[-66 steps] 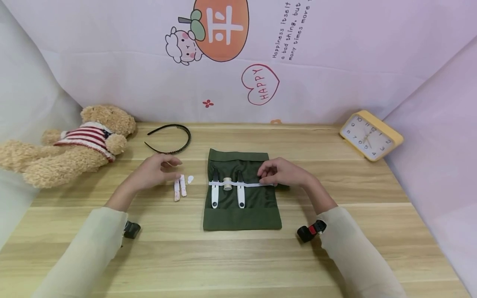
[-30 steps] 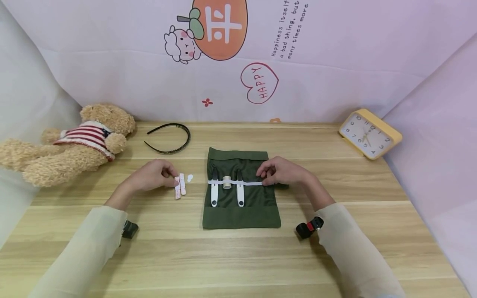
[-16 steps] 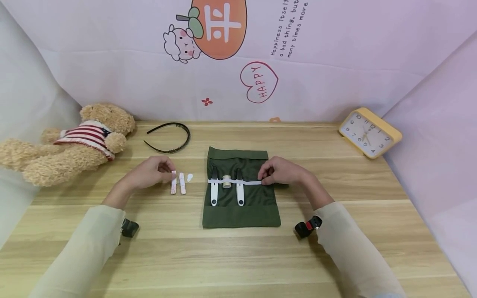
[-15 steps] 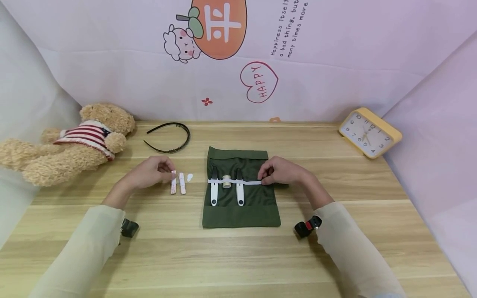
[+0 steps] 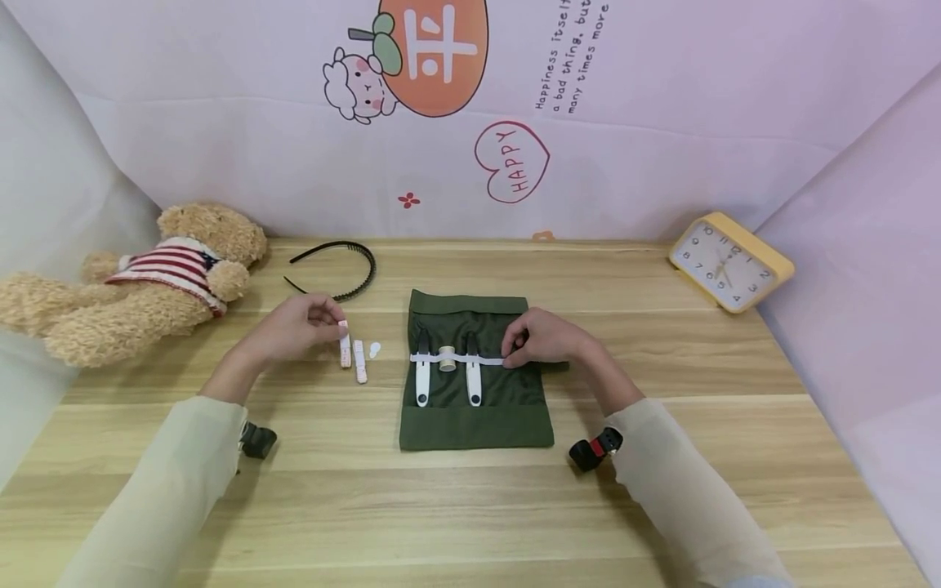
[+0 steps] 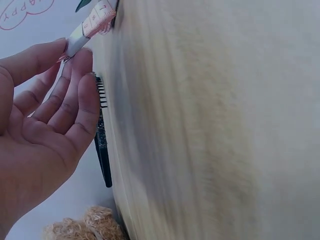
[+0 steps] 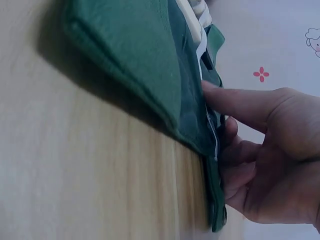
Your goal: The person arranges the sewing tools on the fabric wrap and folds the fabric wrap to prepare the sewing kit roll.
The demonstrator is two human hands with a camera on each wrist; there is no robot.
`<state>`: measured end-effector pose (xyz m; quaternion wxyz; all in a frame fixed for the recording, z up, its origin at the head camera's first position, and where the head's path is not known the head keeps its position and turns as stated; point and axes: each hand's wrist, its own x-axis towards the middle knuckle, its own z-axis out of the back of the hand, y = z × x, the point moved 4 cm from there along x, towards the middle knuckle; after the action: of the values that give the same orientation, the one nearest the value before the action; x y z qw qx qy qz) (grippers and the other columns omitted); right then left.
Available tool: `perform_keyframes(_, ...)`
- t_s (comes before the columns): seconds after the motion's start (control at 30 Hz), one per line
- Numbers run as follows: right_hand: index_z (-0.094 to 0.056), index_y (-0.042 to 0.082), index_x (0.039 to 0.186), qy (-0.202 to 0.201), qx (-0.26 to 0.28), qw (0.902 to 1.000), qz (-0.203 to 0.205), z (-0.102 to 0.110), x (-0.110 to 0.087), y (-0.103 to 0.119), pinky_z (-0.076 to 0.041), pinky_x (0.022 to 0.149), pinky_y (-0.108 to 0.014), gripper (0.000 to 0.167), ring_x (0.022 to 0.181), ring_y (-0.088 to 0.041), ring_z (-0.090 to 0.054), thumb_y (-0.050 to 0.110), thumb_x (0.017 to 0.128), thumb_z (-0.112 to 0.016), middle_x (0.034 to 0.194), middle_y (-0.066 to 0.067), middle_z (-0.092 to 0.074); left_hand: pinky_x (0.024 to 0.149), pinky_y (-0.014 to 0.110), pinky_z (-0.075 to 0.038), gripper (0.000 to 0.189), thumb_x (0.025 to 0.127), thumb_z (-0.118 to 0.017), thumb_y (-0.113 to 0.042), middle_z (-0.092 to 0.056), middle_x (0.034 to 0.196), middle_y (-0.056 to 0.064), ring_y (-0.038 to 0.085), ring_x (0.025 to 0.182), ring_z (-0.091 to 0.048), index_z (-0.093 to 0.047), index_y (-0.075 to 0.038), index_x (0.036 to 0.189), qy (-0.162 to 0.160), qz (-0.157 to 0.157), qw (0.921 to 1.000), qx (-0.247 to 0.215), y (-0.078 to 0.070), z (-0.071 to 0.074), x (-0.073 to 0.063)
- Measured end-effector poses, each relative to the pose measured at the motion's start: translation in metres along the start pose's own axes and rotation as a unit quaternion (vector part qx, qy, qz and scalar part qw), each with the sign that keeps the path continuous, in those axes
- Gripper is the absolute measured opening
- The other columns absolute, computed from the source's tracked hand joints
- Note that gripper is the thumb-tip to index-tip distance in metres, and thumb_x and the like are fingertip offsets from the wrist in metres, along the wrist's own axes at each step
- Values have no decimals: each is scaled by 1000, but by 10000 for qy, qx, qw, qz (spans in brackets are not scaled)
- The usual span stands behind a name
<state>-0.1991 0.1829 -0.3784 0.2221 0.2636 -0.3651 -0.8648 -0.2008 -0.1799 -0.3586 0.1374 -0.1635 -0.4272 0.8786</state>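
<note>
My left hand [image 5: 297, 328] pinches the top end of a folded tape measure [image 6: 96, 24] between thumb and fingertips; its printed numbers show in the left wrist view. Beside it on the table lies a second pale, narrow strip [image 5: 359, 362], with a small white piece [image 5: 375, 350] to its right. On a dark green cloth pouch [image 5: 478, 429], spread flat, my right hand [image 5: 542, 336] pinches the white elastic band [image 5: 490, 361] near its right end. Under that band sit two white-handled tools with black tips [image 5: 423, 382] and a small cream spool [image 5: 447, 359].
A black toothed headband [image 5: 373, 269] lies behind my left hand. Further left a teddy bear [image 5: 176, 273] in a striped shirt lies on its side. A yellow alarm clock [image 5: 729, 263] stands at the back right, before the printed white cloth backdrop [image 5: 625, 180].
My left hand has taken hold of one folded tape measure, drawn it left from the other strip and then moved it up and back. My right hand has shifted slightly left along the band.
</note>
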Motion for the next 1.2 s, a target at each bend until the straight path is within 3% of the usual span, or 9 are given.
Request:
perform_keyframes(0.27,-74,9,81,-93,-140,9998,-91,-1,1,4,-40,66,-30,10,69,-16,-45,3,86,-80,74,-2,-57,82,34,-49,21,97,-70,-14,-65,102,13,26,93,-61,-62,1,110,-400,13,9991,-150,-10,1,10)
perform_keyframes(0.4,-74,8,82,-116,-194,9997,-107,-1,1,6,-41,65,-29,9,69,-15,-47,3,86,-80,74,-2,-58,82,34,-50,22,96,-71,-13,-65,104,14,26,94,-60,-62,0,110,-453,-86,9982,-386,-19,-4,16)
perform_keyframes(0.77,-73,4,83,-49,27,9995,-327,-3,-1,5,-44,66,-29,7,68,-14,-50,1,89,-76,72,-2,-60,87,47,-56,17,96,-70,-10,-64,101,14,26,92,-62,-62,0,107,33,-321,9932,-1121,-49,-39,36)
perform_keyframes(1.2,-71,5,82,-104,35,9999,-33,-4,0,0,-43,67,-30,10,68,-16,-50,0,89,-75,71,-1,-56,83,44,-58,11,97,-69,-7,-67,95,13,28,89,-67,-65,1,105,458,-651,9900,-1163,-85,-78,62)
